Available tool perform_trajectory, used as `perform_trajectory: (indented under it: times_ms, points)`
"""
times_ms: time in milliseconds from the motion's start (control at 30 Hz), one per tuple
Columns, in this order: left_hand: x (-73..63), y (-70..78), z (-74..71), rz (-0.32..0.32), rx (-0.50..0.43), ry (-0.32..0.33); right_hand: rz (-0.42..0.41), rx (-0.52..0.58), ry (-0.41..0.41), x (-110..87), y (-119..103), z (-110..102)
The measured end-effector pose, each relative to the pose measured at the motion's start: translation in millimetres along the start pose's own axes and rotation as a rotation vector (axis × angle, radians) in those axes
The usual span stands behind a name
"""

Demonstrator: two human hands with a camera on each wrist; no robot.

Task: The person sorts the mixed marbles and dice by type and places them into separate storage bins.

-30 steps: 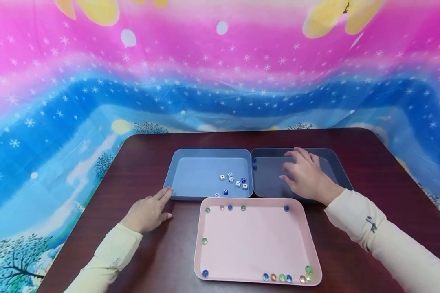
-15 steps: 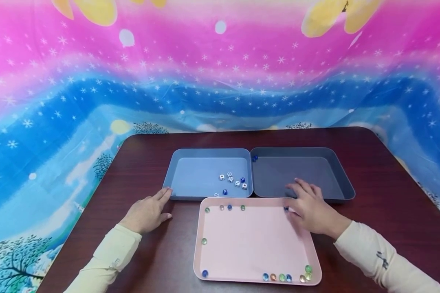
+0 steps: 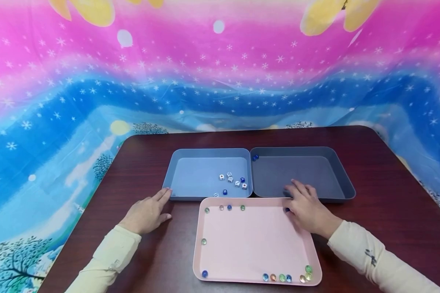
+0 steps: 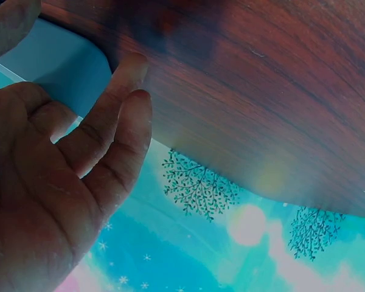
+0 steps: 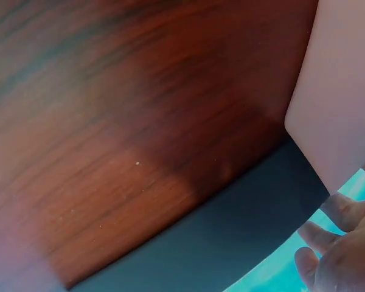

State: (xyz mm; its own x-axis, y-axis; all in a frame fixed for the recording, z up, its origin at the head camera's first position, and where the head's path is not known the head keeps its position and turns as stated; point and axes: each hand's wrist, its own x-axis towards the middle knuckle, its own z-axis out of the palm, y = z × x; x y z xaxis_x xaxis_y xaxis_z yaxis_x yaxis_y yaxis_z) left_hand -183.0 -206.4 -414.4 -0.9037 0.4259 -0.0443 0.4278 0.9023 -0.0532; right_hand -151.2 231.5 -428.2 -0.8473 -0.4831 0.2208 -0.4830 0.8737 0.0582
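Observation:
My right hand (image 3: 308, 209) reaches over the far right corner of the pink tray (image 3: 256, 244). Its thumb and index finger pinch a dark blue marble (image 3: 287, 210), mostly covered by the fingers; the other fingers hang over the dark grey tray's front edge. In the dark grey tray (image 3: 297, 175), two blue marbles (image 3: 255, 157) lie in the far left corner. My left hand (image 3: 146, 211) rests with straight fingers, fingertips at the near left corner of the blue-grey tray (image 3: 194, 175). White dice (image 3: 230, 179) and blue dice (image 3: 225, 192) lie in that tray.
Several glass marbles sit along the pink tray's walls, among them an orange marble (image 3: 273, 277), a green marble (image 3: 204, 241) and a blue marble (image 3: 205, 274). The three trays stand close together on a dark wooden table (image 3: 150, 162). A patterned cloth (image 3: 220, 81) hangs behind.
My right hand has come back from above the dark grey tray to the marble in the pink tray's corner. The two blue marbles shifted together into the grey tray's far corner. My left hand stays put.

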Motion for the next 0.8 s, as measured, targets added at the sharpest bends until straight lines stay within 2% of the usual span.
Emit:
perform_trajectory:
  times_ms: [200, 433, 633, 800]
  points:
    - [0.1, 0.2, -0.4, 0.000, -0.004, 0.003, 0.027, 0.050, 0.019, -5.0, -4.4, -2.0]
    - [-0.9, -0.1, -0.9, -0.006, -0.001, 0.001, -0.003, 0.144, 0.135, -3.6, -10.4, -22.2]
    - [-1.2, 0.3, -1.1, -0.007, 0.000, 0.000, -0.021, 0.181, 0.248, 18.0, -7.1, -45.5]
    - [-0.5, 1.0, -0.3, -0.006, -0.001, 0.003, 0.028, 0.208, 0.227, 47.2, -4.4, -63.9]
